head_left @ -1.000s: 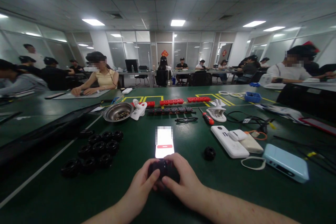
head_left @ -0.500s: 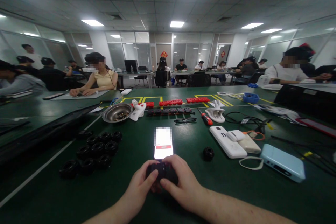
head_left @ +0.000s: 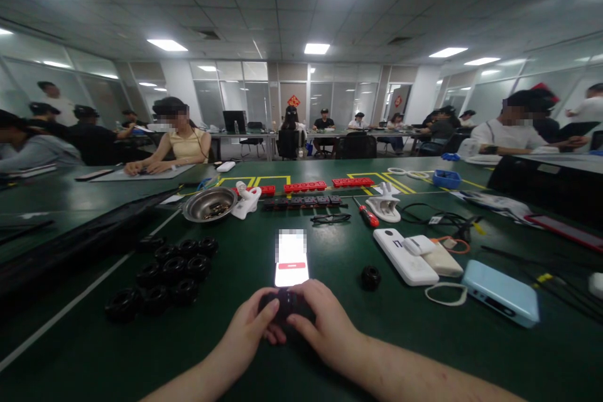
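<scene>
Between both hands, close to the table's near side, is a dark round part; it resembles the black ring-shaped parts on the table. My left hand grips its left side, thumb across the top and fingertips showing underneath. On the other side my right hand wraps round it, with the thumb pressed along the near face. Just beyond the hands lies a phone with a lit screen. Several black ring-shaped parts sit in rows at the left. One more black part stands alone to the right.
A metal bowl with small pieces stands beyond the rings. Red strips, a black strip, glasses and a screwdriver lie farther back. White and light-blue power banks and cables are at right.
Both hands keep their hold on the black part, which appears slightly turned. The left fingertips show a little more below it. The whole view has shifted slightly.
</scene>
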`<state>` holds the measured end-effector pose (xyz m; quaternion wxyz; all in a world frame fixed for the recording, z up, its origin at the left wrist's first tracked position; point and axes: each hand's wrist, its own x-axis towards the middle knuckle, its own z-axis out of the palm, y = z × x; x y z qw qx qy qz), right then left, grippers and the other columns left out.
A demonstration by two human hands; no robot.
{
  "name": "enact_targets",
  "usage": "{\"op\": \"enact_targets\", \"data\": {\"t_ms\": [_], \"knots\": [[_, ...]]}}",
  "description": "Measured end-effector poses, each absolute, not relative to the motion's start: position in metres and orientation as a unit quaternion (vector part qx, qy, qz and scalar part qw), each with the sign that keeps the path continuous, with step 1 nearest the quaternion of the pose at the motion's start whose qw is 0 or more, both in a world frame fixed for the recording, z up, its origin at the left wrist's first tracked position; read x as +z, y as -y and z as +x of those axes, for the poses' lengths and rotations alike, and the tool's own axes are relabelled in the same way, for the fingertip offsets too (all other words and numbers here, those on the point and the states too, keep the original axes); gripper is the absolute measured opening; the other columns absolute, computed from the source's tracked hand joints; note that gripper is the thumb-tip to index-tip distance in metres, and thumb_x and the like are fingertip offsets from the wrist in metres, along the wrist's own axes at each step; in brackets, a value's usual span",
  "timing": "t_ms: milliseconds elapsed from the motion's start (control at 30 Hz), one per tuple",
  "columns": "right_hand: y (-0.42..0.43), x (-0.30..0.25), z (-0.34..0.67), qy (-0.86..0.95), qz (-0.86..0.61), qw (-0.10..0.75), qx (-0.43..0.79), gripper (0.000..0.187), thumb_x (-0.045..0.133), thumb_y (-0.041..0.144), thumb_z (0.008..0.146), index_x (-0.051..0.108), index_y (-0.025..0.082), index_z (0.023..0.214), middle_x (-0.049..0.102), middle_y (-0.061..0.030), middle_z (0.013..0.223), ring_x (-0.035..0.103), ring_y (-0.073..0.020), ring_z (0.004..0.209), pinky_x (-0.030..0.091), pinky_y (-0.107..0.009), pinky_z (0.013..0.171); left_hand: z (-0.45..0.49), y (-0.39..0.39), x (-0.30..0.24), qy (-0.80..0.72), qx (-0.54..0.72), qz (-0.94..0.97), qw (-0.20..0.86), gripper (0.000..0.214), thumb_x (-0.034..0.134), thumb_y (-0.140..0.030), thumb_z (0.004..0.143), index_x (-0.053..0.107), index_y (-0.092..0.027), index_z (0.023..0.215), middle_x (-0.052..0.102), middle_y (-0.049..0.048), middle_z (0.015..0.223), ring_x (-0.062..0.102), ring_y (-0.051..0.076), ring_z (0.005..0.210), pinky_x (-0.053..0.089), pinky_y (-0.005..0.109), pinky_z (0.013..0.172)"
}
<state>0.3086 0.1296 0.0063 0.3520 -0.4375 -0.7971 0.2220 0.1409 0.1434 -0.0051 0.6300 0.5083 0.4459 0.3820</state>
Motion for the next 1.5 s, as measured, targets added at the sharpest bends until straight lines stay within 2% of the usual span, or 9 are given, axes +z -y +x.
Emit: {"op": "enact_targets", "data": {"t_ms": [200, 333, 500, 633, 867, 1100, 1200, 1367, 1500], "knots": [[-0.127, 0.005, 0.307, 0.796, -0.466, 0.335, 0.195, 0.015, 0.054, 0.031, 0.078, 0.054, 0.017, 0.085, 0.056, -0.0035, 0.080, 0.048, -0.0185, 0.075, 0.038, -0.032, 0.069, 0.143, -0.136, 0.002, -0.431, 0.395, 0.535, 0.610, 0.047, 0.060, -0.050, 0.062, 0.051, -0.014, 0.089, 0.061, 0.0001, 0.066, 0.058, 0.013, 0.053, 0.041, 0.023, 0.048], [-0.130, 0.003, 0.308, 0.801, -0.456, 0.328, 0.209, 0.012, 0.057, 0.025, 0.076, 0.055, 0.017, 0.085, 0.056, -0.0031, 0.081, 0.049, -0.0181, 0.075, 0.038, -0.031, 0.070, 0.142, -0.137, 0.002, -0.435, 0.385, 0.529, 0.618, 0.052, 0.059, -0.053, 0.061, 0.050, -0.013, 0.092, 0.062, 0.0008, 0.064, 0.058, 0.013, 0.050, 0.040, 0.023, 0.048], [-0.129, 0.005, 0.309, 0.806, -0.418, 0.358, 0.217, 0.034, 0.060, 0.013, 0.070, 0.050, 0.018, 0.102, 0.056, -0.0044, 0.094, 0.049, -0.0183, 0.086, 0.037, -0.031, 0.078, 0.141, -0.143, -0.002, -0.440, 0.365, 0.509, 0.643, 0.054, 0.058, -0.058, 0.058, 0.051, -0.011, 0.086, 0.063, 0.0014, 0.057, 0.058, 0.013, 0.045, 0.037, 0.021, 0.044], [-0.126, 0.007, 0.308, 0.795, -0.438, 0.363, 0.212, 0.039, 0.068, 0.026, 0.064, 0.051, 0.018, 0.098, 0.056, -0.0047, 0.094, 0.049, -0.0204, 0.085, 0.037, -0.033, 0.075, 0.141, -0.141, -0.003, -0.424, 0.388, 0.531, 0.623, 0.048, 0.060, -0.053, 0.060, 0.052, -0.012, 0.084, 0.062, 0.0001, 0.058, 0.057, 0.012, 0.045, 0.039, 0.022, 0.044], [-0.127, 0.004, 0.308, 0.787, -0.478, 0.336, 0.199, 0.008, 0.052, 0.022, 0.078, 0.054, 0.017, 0.083, 0.055, -0.0033, 0.078, 0.048, -0.0179, 0.074, 0.038, -0.031, 0.068, 0.142, -0.141, -0.003, -0.438, 0.392, 0.522, 0.618, 0.053, 0.062, -0.053, 0.059, 0.050, -0.013, 0.092, 0.062, -0.0003, 0.061, 0.057, 0.012, 0.046, 0.040, 0.023, 0.045], [-0.127, 0.003, 0.311, 0.800, -0.412, 0.375, 0.221, 0.028, 0.056, 0.016, 0.074, 0.051, 0.019, 0.102, 0.055, -0.0043, 0.094, 0.048, -0.0182, 0.087, 0.037, -0.032, 0.078, 0.141, -0.144, -0.005, -0.439, 0.368, 0.508, 0.643, 0.052, 0.059, -0.055, 0.060, 0.050, -0.012, 0.087, 0.062, 0.0008, 0.057, 0.058, 0.013, 0.045, 0.037, 0.022, 0.045], [-0.130, 0.002, 0.311, 0.780, -0.431, 0.388, 0.234, 0.024, 0.055, 0.022, 0.076, 0.051, 0.019, 0.099, 0.055, -0.0038, 0.090, 0.049, -0.0181, 0.083, 0.038, -0.032, 0.075, 0.141, -0.143, -0.007, -0.428, 0.379, 0.523, 0.632, 0.048, 0.058, -0.052, 0.063, 0.050, -0.013, 0.089, 0.060, -0.0004, 0.059, 0.057, 0.012, 0.045, 0.037, 0.022, 0.044], [-0.134, 0.001, 0.310, 0.773, -0.472, 0.353, 0.232, 0.008, 0.051, 0.023, 0.080, 0.056, 0.017, 0.077, 0.054, -0.0009, 0.072, 0.048, -0.0154, 0.069, 0.039, -0.028, 0.064, 0.140, -0.140, -0.007, -0.418, 0.366, 0.563, 0.612, 0.043, 0.059, -0.046, 0.066, 0.051, -0.015, 0.094, 0.060, 0.0001, 0.067, 0.056, 0.012, 0.049, 0.038, 0.023, 0.047], [-0.130, 0.004, 0.309, 0.786, -0.450, 0.356, 0.229, 0.009, 0.054, 0.018, 0.077, 0.056, 0.017, 0.086, 0.055, -0.0029, 0.080, 0.049, -0.0164, 0.075, 0.039, -0.029, 0.068, 0.140, -0.141, -0.004, -0.429, 0.355, 0.559, 0.614, 0.047, 0.056, -0.050, 0.066, 0.050, -0.013, 0.095, 0.061, 0.0021, 0.069, 0.058, 0.014, 0.052, 0.039, 0.025, 0.050]]}}
